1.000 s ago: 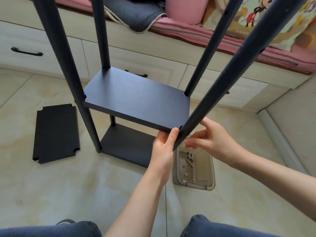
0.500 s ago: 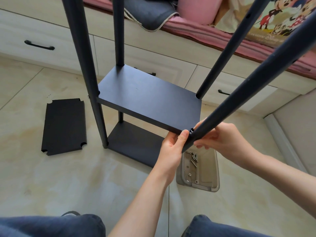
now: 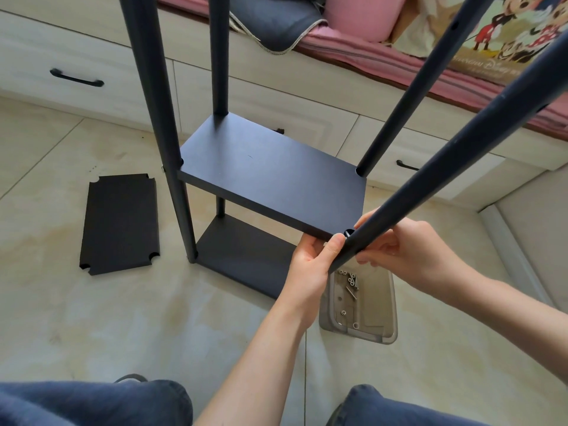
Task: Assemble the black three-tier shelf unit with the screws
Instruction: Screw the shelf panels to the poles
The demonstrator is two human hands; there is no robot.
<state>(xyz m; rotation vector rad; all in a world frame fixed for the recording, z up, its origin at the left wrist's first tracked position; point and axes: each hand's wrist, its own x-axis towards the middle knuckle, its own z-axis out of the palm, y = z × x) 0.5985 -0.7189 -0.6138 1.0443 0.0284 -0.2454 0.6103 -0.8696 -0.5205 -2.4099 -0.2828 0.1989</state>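
Pale beige tiles [image 3: 92, 318] cover the floor, and along the top of my view runs a row of cream drawers [image 3: 76, 69] under a pink cushioned bench [image 3: 384, 56] with a cartoon-print pillow [image 3: 507, 35]. At the centre I see the black shelf unit [image 3: 270, 176] standing on the tiles: a middle board sits above a lower board [image 3: 242, 259], with four dark poles rising past them toward twelve, one and two o'clock. A loose third board [image 3: 120, 224] lies flat at about nine o'clock from the unit, well apart from it.

My attention goes to the near-right corner of the middle board, around four o'clock from its centre. The left hand [image 3: 310, 265] reaches up from six o'clock, forearm straight, palm under the corner and thumb laid up against the near-right pole [image 3: 445, 167]; it holds the board's corner. The right hand [image 3: 412, 250] comes in from four o'clock, wrist bent, fingers curled closely round the same pole just beside the corner notch. Whether it also pinches a screw there I cannot tell.

Below both hands, at five o'clock from the unit, a grey tray [image 3: 381, 305] rests on the floor with several small silver screws [image 3: 350, 281] scattered in it. Denim-clad knees [image 3: 92, 404] fill the bottom edge.
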